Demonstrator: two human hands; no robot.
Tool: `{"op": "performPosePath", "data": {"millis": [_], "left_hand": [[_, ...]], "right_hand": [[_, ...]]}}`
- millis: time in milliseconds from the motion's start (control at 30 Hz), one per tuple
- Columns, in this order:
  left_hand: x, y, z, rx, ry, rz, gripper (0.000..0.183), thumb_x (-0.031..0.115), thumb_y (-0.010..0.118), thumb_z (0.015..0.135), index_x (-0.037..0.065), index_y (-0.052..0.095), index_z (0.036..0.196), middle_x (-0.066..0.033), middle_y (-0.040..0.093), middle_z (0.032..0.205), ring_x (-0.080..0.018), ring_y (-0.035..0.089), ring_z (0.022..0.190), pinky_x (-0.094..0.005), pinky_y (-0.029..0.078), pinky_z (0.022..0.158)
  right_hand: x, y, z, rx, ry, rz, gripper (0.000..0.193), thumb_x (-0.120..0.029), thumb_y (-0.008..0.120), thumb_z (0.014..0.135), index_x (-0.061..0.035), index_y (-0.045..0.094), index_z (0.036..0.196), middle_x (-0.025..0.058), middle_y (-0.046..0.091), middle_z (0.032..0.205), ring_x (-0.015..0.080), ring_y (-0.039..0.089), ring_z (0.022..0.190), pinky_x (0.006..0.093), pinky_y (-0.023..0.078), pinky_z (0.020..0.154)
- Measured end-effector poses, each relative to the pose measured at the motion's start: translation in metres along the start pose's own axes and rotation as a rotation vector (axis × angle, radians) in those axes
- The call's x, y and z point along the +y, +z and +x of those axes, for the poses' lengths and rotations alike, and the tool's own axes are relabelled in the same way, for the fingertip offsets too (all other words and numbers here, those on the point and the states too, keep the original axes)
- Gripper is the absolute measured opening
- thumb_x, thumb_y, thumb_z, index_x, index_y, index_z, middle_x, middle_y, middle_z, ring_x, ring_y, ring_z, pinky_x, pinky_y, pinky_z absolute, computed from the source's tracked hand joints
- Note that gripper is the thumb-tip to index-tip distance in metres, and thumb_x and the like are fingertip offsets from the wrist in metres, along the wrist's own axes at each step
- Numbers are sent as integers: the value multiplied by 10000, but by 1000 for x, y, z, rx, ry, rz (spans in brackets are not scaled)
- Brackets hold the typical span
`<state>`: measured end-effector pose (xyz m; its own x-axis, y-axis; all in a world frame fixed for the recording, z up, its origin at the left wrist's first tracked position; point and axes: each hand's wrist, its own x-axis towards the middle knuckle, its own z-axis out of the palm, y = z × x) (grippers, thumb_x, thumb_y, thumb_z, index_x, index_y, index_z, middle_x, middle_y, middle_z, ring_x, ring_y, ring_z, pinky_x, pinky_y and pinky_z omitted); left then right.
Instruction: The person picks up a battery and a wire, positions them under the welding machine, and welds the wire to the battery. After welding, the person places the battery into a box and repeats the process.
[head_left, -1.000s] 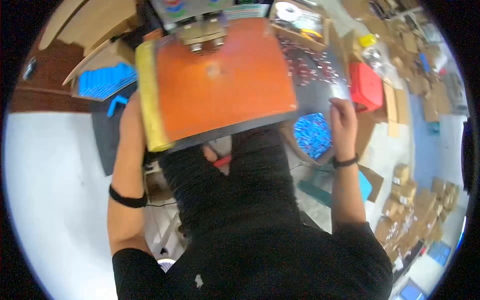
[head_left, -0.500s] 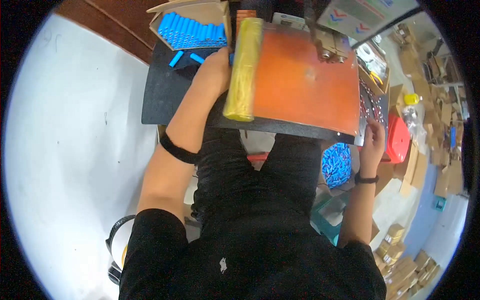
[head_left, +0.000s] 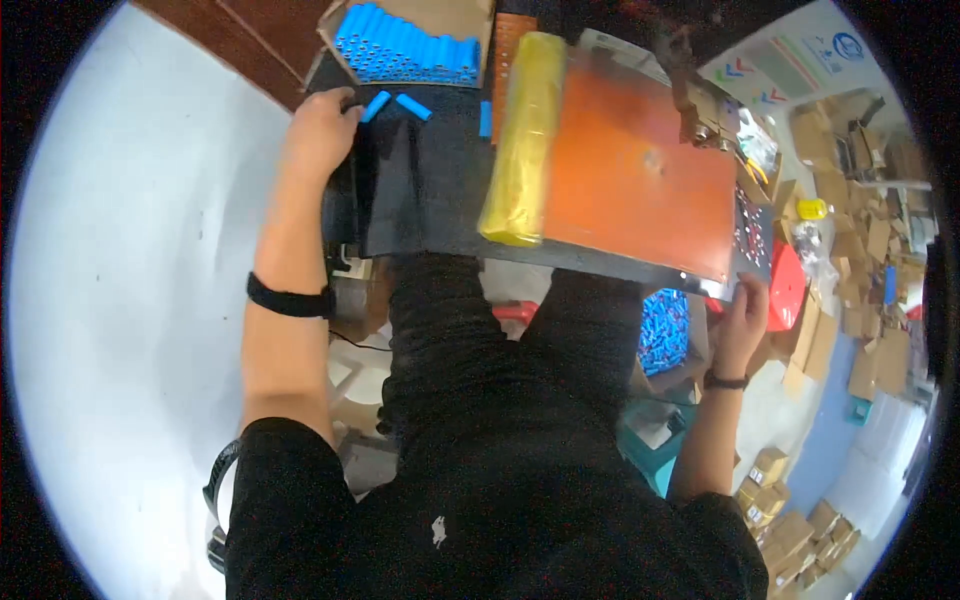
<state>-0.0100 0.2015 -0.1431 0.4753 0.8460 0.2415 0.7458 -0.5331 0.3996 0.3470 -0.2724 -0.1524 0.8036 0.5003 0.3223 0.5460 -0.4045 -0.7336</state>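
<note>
At the table's left edge, my left hand (head_left: 322, 130) has its thumb and fingertips apart, close to the end of a loose blue cylindrical battery cell (head_left: 376, 106). Nothing shows between its fingers. A second loose cell (head_left: 414, 107) lies to the right of that one. Another blue cell (head_left: 486, 119) is beside a yellow wrapped roll (head_left: 524, 150). My right hand (head_left: 743, 312) is at the table's right front corner with its fingers curled together. Whatever they may hold is hidden. Small red and white pieces (head_left: 750, 228) lie just beyond it.
An open cardboard box (head_left: 440, 20) of stacked blue cells stands at the back left. An orange sheet (head_left: 640, 180) covers much of the table, under a metal machine head (head_left: 708, 115). Below are a bin of blue cells (head_left: 664, 332) and a red stool (head_left: 787, 287).
My left hand has moved left, from beside the yellow roll to the table's left edge by the loose cells. The right hand has drawn slightly back toward me. The whole view has shifted.
</note>
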Motion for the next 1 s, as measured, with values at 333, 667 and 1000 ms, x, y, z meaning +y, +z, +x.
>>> {"op": "performPosePath", "data": {"millis": [333,667,1000], "left_hand": [[-13,14,21,-177,75,-22,247,203,577,931,-4,631,1055,-238,655,987,-385,635,945,-428,481,832],[-32,26,38,-200,56,-12,338,234,641,923,-31,622,1133,-191,669,1018,-309,630,933,-358,471,847],[15,-20,-4,-41,24,-161,392,294,653,927,-17,627,1163,-97,660,976,-168,591,896,-293,465,846]], "right_hand": [[-4,-13,4,105,-28,-78,121,-3,557,906,-13,635,997,79,583,868,160,566,775,276,449,704],[43,18,85,-106,-184,-622,224,-192,607,844,-41,665,999,210,632,1005,396,602,976,456,484,856],[38,7,94,-117,-222,-718,221,-263,614,885,-76,666,992,138,653,999,355,611,1011,448,517,843]]}}
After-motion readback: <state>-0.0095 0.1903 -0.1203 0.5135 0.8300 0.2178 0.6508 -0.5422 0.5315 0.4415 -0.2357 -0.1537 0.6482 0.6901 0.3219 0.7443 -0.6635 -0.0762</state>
